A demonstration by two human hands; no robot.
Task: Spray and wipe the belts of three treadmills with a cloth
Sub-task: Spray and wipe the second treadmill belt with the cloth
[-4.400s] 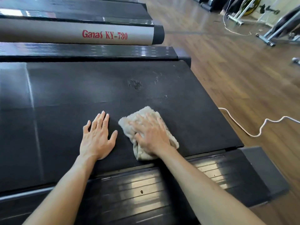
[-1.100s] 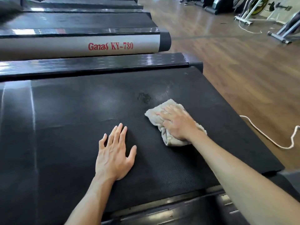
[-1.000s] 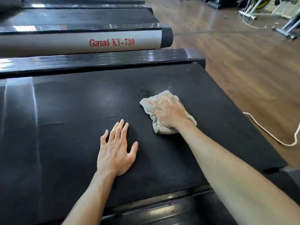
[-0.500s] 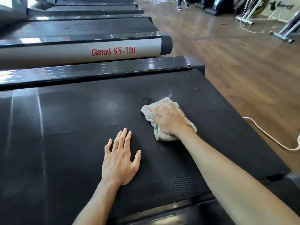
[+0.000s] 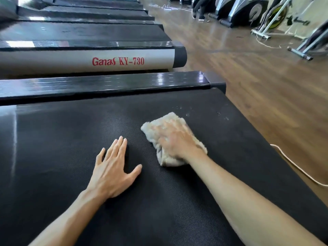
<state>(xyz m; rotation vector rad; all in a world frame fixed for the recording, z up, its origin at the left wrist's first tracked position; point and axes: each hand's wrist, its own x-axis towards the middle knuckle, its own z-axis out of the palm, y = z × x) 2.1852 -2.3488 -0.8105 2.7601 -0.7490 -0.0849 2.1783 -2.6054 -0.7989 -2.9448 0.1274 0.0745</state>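
The black treadmill belt (image 5: 71, 139) fills most of the head view. A crumpled beige cloth (image 5: 168, 118) lies on it, right of centre. My right hand (image 5: 177, 141) presses flat on the cloth with fingers spread; it is motion-blurred. My left hand (image 5: 113, 169) rests flat on the belt just left of the cloth, fingers straight and together, thumb out. A few pale specks (image 5: 218, 113) dot the belt beyond the cloth. No spray bottle is in view.
A glossy black side rail (image 5: 106, 84) borders the belt's far side. Behind it stands a neighbouring treadmill marked Ganas KY-730 (image 5: 117, 61), with more behind. A white cable (image 5: 298, 167) lies on the wooden floor at right. Exercise machines (image 5: 248, 11) and a person's legs (image 5: 198, 9) are far off.
My right hand has slid the cloth away from me and rightward along the belt, over the dark spot seen earlier. My left hand has stayed flat on the belt.
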